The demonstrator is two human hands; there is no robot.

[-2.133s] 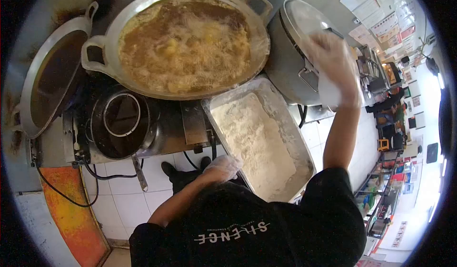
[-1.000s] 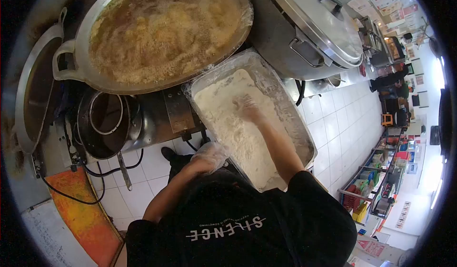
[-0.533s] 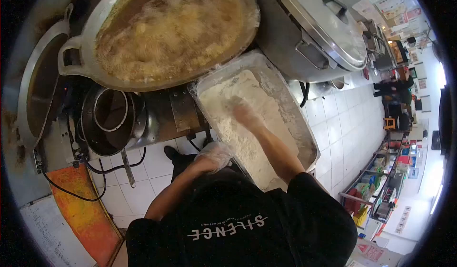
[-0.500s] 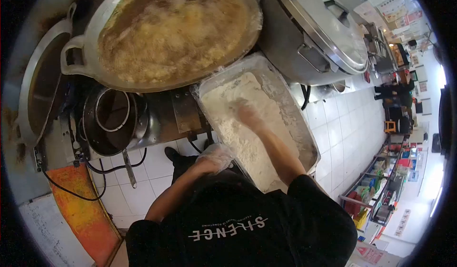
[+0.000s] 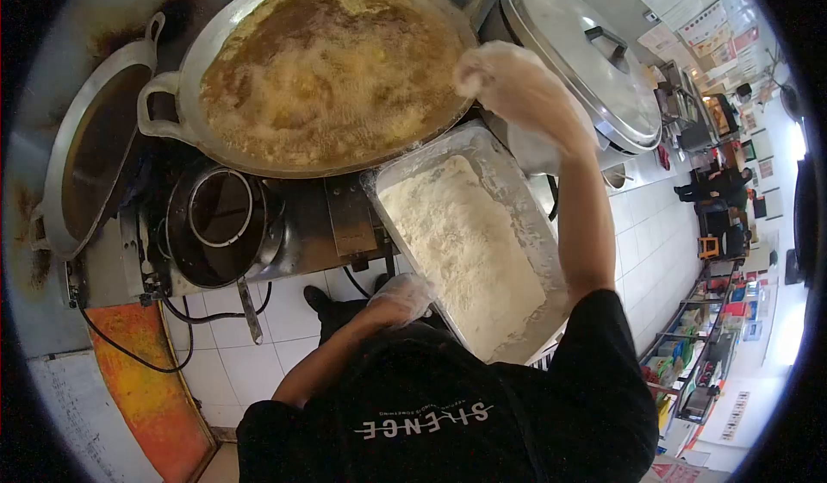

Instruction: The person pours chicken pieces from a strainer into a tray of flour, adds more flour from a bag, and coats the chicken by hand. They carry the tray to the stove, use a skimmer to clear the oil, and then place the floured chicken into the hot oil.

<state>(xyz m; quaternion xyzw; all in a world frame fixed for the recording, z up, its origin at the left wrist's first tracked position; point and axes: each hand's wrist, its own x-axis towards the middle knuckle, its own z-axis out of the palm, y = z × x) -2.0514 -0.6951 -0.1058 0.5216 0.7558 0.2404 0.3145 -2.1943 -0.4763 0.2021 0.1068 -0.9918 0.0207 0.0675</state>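
My right hand, in a clear plastic glove, is raised over the right rim of the large wok. Its fingers are drawn together, and what they hold, if anything, I cannot make out. Bubbling, foaming oil fills the wok, with pale pieces frying under the foam. Below it, a rectangular metal tray contains a thick bed of white flour. My left hand, gloved too, is closed at the tray's left edge and seems to grip it, though its fingertips are partly hidden.
A big lidded pot stands right of the wok. To the left are a second wok with dark liquid and a long-handled pan with a ring-shaped strainer. Black cables hang over the tiled floor. Distant people stand far right.
My right hand has lifted out of the flour and moved up and right to the wok's rim. The left hand stays at the tray's edge. The view has shifted slightly.
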